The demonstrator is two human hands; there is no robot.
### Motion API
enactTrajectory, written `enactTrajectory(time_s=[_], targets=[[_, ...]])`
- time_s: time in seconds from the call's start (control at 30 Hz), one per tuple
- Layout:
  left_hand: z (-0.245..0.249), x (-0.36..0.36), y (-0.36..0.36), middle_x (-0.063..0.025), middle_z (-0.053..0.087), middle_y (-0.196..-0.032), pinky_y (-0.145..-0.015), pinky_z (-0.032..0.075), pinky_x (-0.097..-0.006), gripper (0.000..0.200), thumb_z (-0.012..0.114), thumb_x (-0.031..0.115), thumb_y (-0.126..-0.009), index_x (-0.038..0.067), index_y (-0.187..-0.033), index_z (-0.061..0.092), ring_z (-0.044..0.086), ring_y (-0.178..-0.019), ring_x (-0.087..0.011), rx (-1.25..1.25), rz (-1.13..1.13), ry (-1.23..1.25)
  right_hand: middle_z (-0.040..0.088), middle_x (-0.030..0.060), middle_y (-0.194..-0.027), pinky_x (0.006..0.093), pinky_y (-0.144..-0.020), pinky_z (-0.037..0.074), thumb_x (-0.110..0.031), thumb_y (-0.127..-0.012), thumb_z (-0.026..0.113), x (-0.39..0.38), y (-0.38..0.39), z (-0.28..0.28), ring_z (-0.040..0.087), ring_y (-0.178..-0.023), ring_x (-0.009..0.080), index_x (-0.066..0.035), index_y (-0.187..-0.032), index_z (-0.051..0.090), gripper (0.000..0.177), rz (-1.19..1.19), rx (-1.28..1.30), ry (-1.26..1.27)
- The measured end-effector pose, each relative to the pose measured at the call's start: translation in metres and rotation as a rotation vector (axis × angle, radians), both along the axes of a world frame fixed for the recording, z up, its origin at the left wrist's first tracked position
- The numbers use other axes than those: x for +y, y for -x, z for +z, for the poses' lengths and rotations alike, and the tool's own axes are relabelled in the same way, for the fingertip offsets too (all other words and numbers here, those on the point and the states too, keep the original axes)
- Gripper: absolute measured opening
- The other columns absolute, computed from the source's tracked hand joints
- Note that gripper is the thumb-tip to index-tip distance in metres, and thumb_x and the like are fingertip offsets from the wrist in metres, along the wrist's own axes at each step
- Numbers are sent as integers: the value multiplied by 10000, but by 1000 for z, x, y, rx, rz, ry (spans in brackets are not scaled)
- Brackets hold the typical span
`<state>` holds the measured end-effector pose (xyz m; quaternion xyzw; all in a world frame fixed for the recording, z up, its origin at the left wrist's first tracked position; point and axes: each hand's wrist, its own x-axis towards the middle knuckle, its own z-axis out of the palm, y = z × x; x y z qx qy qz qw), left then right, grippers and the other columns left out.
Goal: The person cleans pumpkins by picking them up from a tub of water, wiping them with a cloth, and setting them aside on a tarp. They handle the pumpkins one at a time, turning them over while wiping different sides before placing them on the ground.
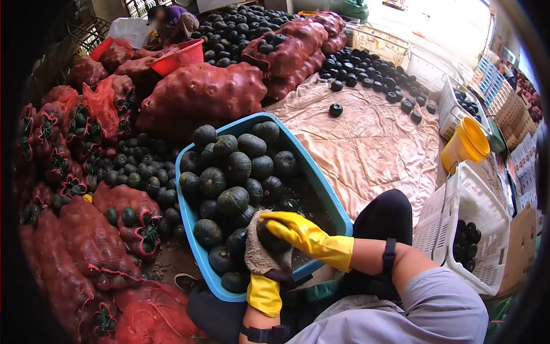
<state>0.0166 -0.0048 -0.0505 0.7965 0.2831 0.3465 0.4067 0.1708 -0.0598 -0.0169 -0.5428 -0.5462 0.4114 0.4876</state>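
Note:
A dark green squash [274, 238] is held over the near end of a blue tub [329, 200]. My right hand [298, 230], in a yellow rubber glove, lies over its top and right side with the fingers bent round it. A tan cloth [259, 252] covers my left hand [262, 274] and presses against the squash's left side; only the yellow cuff of that glove shows, and the fingers are hidden. Several dark green squashes [233, 200] are heaped in the tub, with dark water [312, 212] at its right side.
Red mesh sacks [203, 96] stand left and behind. More squashes [366, 69] lie on a pale sheet [366, 137]. To the right are a yellow bucket [465, 143] and a white crate [487, 215] holding squashes. A person [175, 22] crouches at the back left by a red basin [179, 58].

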Motion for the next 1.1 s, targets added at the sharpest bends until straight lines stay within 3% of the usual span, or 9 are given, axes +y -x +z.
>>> enactTrajectory(time_s=[0.17,0.37,0.47,0.67,0.77,0.9,0.97,1.03,1.1], targets=[[72,24,-2,-93,753,-1053,-885,591,-412,253,705,221,-939,75,-1144,730,730,-994,-326,620,-262,-146,688,226,-1297,451,-1073,508,-232,-957,777,-17,40,-15,646,-1240,400,-49,-1304,706,398,-144,-433,-223],[-34,-2,-3,-157,691,-1267,-1005,562,-411,594,828,178,-808,66,-1351,615,685,-1186,-327,-5,3,7,680,127,-1340,305,-1016,524,-219,-1014,732,4,40,-35,651,-1179,182,-67,-1509,549,549,-374,825,14],[-15,-16,9,-225,639,-1334,-1055,529,-460,808,888,207,-690,73,-1414,554,637,-1247,-404,38,325,-139,653,226,-1379,439,-1109,492,-257,-955,778,0,4,-17,639,-1262,383,-70,-1543,502,676,-77,-375,-123],[-12,13,23,-163,744,-1068,-913,574,-436,503,853,248,-760,64,-1203,700,717,-975,-363,44,48,-100,581,206,-1464,414,-1094,507,-352,-881,835,-7,-3,-12,636,-1276,366,-138,-1486,552,701,155,-300,260],[-34,0,1,-130,743,-1098,-918,582,-397,388,798,192,-863,52,-1205,680,720,-1011,-284,-308,142,419,587,213,-1453,432,-1065,526,-264,-868,866,-6,41,-24,642,-1260,377,-139,-1479,556,696,-374,872,507],[-13,-3,14,-122,719,-1160,-997,562,-370,547,888,132,-736,27,-1207,628,703,-1096,-237,37,299,-211,670,227,-1318,419,-1071,519,-331,-817,878,-7,7,-17,652,-1262,361,-64,-1500,517,818,-66,-439,8],[-10,0,25,-123,723,-1164,-975,570,-398,622,899,163,-692,38,-1244,640,717,-1084,-273,-96,138,325,662,230,-1343,412,-1076,516,-302,-839,864,-13,10,-2,650,-1266,369,-88,-1516,515,791,52,-354,56],[4,9,27,-131,720,-1129,-931,590,-397,462,823,231,-807,59,-1205,660,723,-1036,-274,84,59,-72,541,278,-1500,440,-1113,504,-258,-864,870,-8,10,34,595,-1345,410,-125,-1574,453,835,50,348,655],[1,3,19,-142,712,-1141,-928,593,-406,428,793,266,-869,62,-1219,655,721,-1042,-279,39,143,-106,470,310,-1548,473,-1121,503,-236,-832,897,-28,23,-84,577,-1345,477,-126,-1599,416,912,-71,-593,-326]])
